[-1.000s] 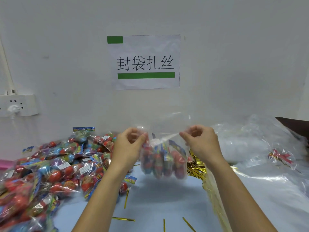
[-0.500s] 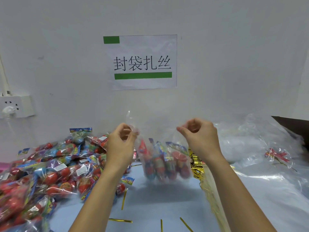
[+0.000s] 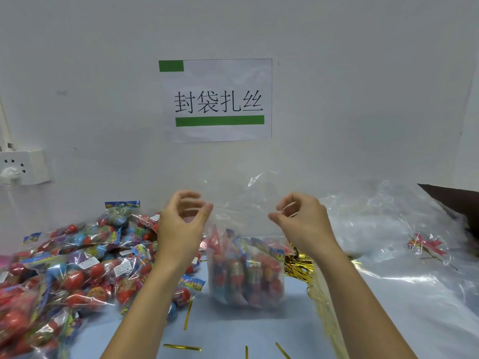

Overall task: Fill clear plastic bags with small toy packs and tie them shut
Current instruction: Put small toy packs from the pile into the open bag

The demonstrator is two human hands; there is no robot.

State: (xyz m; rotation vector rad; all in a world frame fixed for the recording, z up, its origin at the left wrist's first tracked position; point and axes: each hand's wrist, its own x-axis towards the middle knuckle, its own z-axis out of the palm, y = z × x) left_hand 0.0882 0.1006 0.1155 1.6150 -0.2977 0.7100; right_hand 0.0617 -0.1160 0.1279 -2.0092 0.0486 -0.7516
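A clear plastic bag [image 3: 242,218] stands upright on the blue table, its lower half packed with several small toy packs [image 3: 246,273]. My left hand [image 3: 181,224] pinches the bag's upper left edge between thumb and fingers. My right hand [image 3: 303,221] pinches the upper right edge. The bag's empty top rises above both hands. A large pile of loose toy packs [image 3: 70,270] lies to the left.
Gold twist ties [image 3: 298,265] lie in a bundle right of the bag, and loose ones [image 3: 181,347] lie on the blue table [image 3: 233,332]. A heap of empty clear bags [image 3: 383,229] fills the right side. A wall socket [image 3: 23,167] sits at far left.
Both hands have lifted and spread the bag's top wider; the filled bag now stands on the table instead of hanging.
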